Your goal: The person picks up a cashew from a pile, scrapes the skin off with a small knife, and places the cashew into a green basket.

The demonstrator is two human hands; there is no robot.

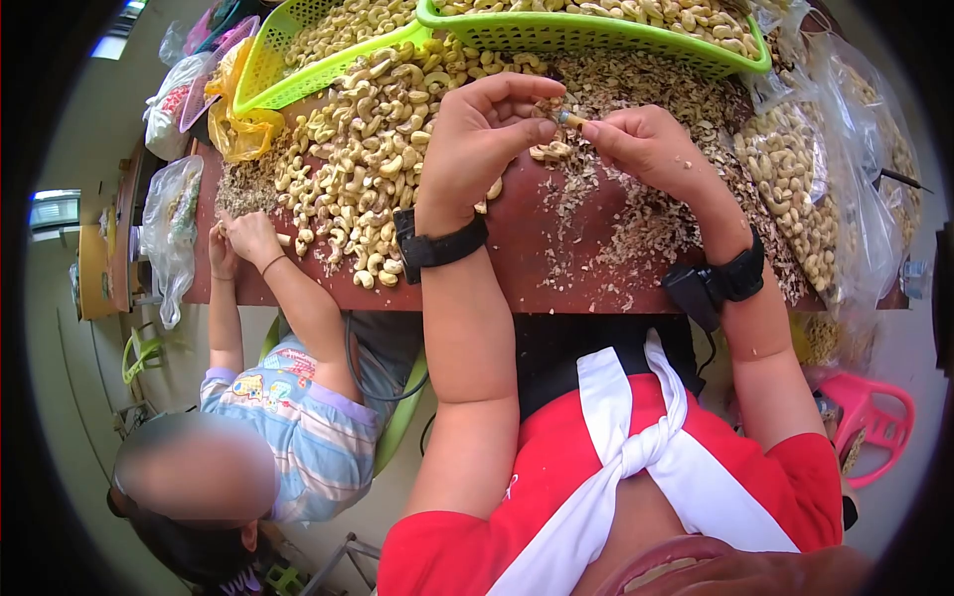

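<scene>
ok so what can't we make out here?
All head view:
- Small piece between the left hand and right hand: too small and partly covered by the hands to identify.
- Left hand's contact with it: hidden by its own curled pose.
- Far side of wide green basket: cut off by the top edge.
- Contents of clear bag at left: blurred by plastic.

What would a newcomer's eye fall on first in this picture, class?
Probably the big heap of pale cashews left of centre on the dark red table, below two bright green baskets at the top edge. Next come the left grip and right grip, close together at upper middle, and the white knotted cloth over the red shirt below.
</scene>
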